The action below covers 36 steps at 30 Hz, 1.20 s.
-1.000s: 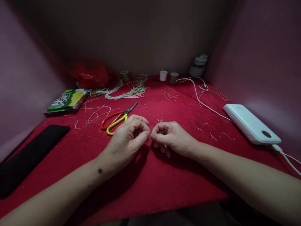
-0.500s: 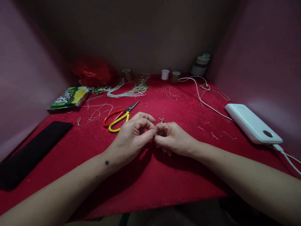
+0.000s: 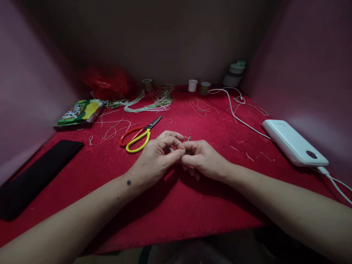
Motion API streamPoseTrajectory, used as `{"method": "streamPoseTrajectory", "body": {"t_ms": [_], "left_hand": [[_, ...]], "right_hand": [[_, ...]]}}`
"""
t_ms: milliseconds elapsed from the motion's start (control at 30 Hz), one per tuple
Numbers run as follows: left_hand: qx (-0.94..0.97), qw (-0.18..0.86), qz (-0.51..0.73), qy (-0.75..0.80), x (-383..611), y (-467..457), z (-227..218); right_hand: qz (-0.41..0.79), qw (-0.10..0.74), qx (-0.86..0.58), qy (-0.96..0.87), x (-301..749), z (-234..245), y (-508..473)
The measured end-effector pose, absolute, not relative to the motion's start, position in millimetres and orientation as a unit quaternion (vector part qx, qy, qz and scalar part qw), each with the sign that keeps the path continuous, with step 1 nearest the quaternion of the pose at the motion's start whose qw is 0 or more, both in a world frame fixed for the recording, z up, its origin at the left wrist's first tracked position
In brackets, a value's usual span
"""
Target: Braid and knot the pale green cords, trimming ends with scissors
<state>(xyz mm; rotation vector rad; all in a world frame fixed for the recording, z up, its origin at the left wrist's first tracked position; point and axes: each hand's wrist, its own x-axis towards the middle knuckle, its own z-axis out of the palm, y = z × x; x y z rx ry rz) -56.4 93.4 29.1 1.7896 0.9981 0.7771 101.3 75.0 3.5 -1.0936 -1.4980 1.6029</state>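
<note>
My left hand (image 3: 162, 154) and my right hand (image 3: 202, 157) meet fingertip to fingertip over the red cloth. Both are closed in a pinch. A small knotted cord (image 3: 189, 138), greenish with thin loose ends, sticks up just beyond my right index finger, and the rest of it is hidden by that hand. What lies between my left thumb and index finger is too small to make out. Left of my left hand lie scissors (image 3: 139, 141) with one red and one yellow handle, blades pointing away.
Bundled threads (image 3: 151, 106), thread spools (image 3: 193, 85), a red plastic bag (image 3: 107, 82) and a bottle (image 3: 235, 73) line the back. A snack packet (image 3: 79, 113) and black phone (image 3: 41, 176) lie left. A cabled white power bank (image 3: 295, 143) lies right, near thread snippets (image 3: 249, 157).
My left hand has shifted slightly right, so its fingertips now overlap those of my right hand. The view has tilted a little. Both hands stay pinched.
</note>
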Motion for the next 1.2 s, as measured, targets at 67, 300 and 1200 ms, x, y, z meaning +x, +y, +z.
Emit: {"method": "streamPoseTrajectory", "body": {"t_ms": [67,300,1200], "left_hand": [[0.720,0.461,0.325,0.405,-57,94,30],[0.617,0.581,0.322,0.422,-65,98,34],[0.671,0.531,0.319,0.408,-58,96,29]], "right_hand": [[0.625,0.350,-0.411,-0.564,102,4,75],[0.640,0.363,-0.408,-0.541,103,5,76],[0.599,0.306,-0.438,-0.597,99,7,75]]}}
